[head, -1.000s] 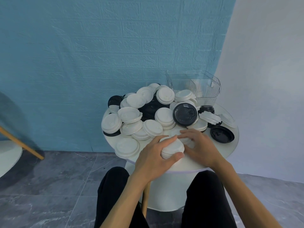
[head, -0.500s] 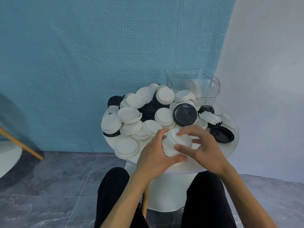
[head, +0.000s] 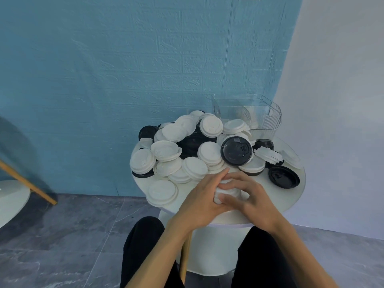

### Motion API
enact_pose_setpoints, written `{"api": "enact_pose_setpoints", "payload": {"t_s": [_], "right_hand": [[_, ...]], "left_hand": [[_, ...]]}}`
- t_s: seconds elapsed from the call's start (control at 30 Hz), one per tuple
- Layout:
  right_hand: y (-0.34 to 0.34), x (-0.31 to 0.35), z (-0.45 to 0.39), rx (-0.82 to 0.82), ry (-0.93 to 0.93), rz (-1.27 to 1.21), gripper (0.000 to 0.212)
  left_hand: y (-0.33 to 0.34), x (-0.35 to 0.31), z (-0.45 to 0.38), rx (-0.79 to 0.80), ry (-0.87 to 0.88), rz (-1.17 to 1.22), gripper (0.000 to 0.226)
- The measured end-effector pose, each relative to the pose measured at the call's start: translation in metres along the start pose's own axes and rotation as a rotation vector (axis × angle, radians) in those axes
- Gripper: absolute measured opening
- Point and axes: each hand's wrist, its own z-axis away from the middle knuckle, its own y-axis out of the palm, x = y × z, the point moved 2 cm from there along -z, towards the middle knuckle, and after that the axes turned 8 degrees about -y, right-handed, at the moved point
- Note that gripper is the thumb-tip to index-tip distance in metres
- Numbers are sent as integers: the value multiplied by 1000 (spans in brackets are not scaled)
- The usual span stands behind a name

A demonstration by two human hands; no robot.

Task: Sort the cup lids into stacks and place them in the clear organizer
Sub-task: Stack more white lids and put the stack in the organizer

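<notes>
a small stack of white lids [head: 226, 191] sits at the near edge of the round white table [head: 299, 196], mostly hidden, clasped between the left hand [head: 202, 201] and the right hand [head: 249, 196]. behind it a loose heap of white lids [head: 185, 154] and black lids [head: 193, 142] covers most of the tabletop, with one black lid [head: 236, 151] propped up facing the camera and another black lid [head: 283, 176] lying flat and apart on the right. the clear organizer [head: 259, 115] stands upright at the far right edge of the table, just behind the heap, with dividers inside.
</notes>
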Motion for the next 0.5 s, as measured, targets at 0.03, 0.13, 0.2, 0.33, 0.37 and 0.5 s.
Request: {"api": "enact_pose_setpoints", "payload": {"t_s": [0.03,0.13,0.2,0.33,0.37,0.5], "right_hand": [[0,-2,0,-5,-9,-12,13],[1,-5,-1,-25,-28,-7,18],[1,-8,-4,-33,-40,24,20],[-5,-14,-9,-68,30,18,29],[-5,-16,-10,-73,33,15,32],[-7,-5,-24,-205,-21,47,30]], "left_hand": [[1,0,-1,8,-5,3,87],[2,0,-7,2,-24,31,85],[2,0,-9,-7,-20,29,85],[2,-3,-17,-9,-8,24,83],[2,-4,-18,-7,-10,31,82],[4,-4,-20,-12,-15,44,86]]}}
